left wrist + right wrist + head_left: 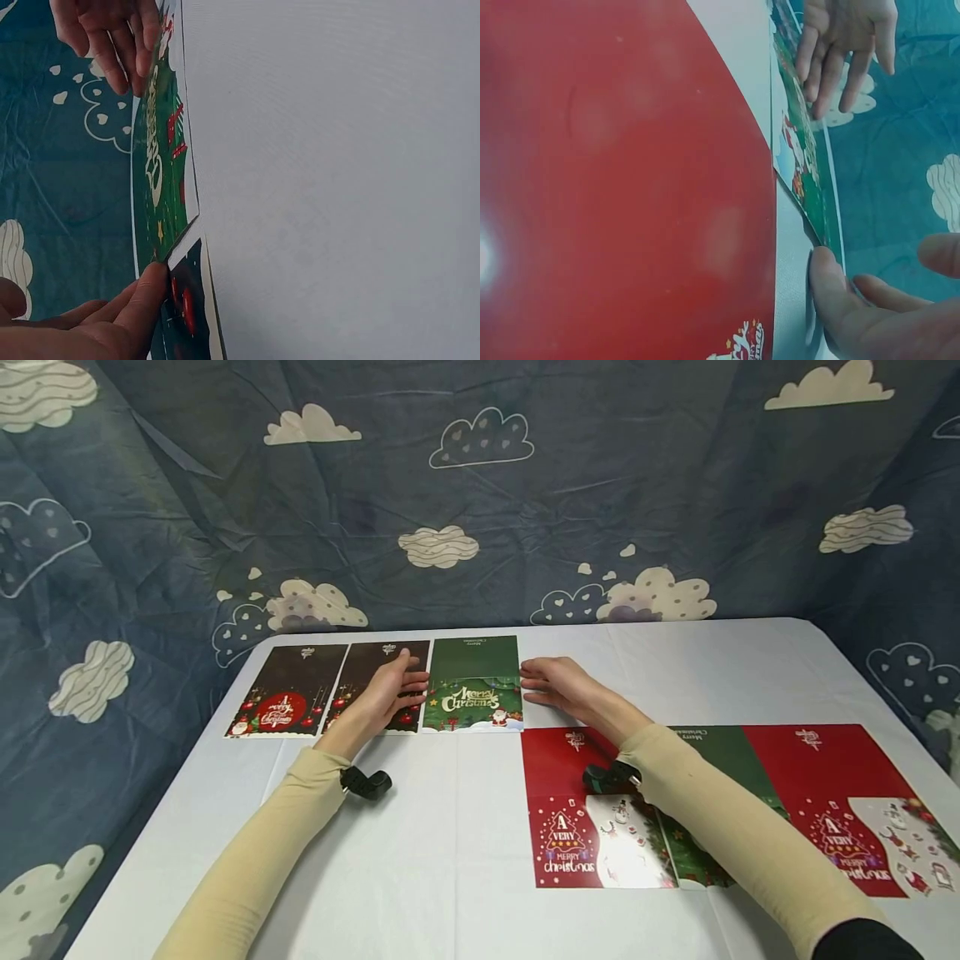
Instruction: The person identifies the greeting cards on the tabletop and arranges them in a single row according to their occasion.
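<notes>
A green Christmas card (pixel 474 662) lies unfolded at the back of the table, between both hands in the head view. My left hand (pixel 385 687) is at its left edge, fingers extended over the dark Christmas card (pixel 365 670) beside it. At the green card's right edge are the fingertips of my right hand (pixel 561 683), also extended. In the left wrist view, the left fingertips (pixel 155 276) meet the green card's corner. The right wrist view has the right index fingertip (pixel 824 259) against the card's edge. Neither hand pinches anything.
Another dark card (pixel 288 681) lies at the far left of the row. Under and beside my right forearm lie a red card (pixel 551 768), a green card (pixel 720 760) and another red card (pixel 817 777). A dark blue cloud-print cloth (pixel 480 502) hangs behind the white table (pixel 390 860).
</notes>
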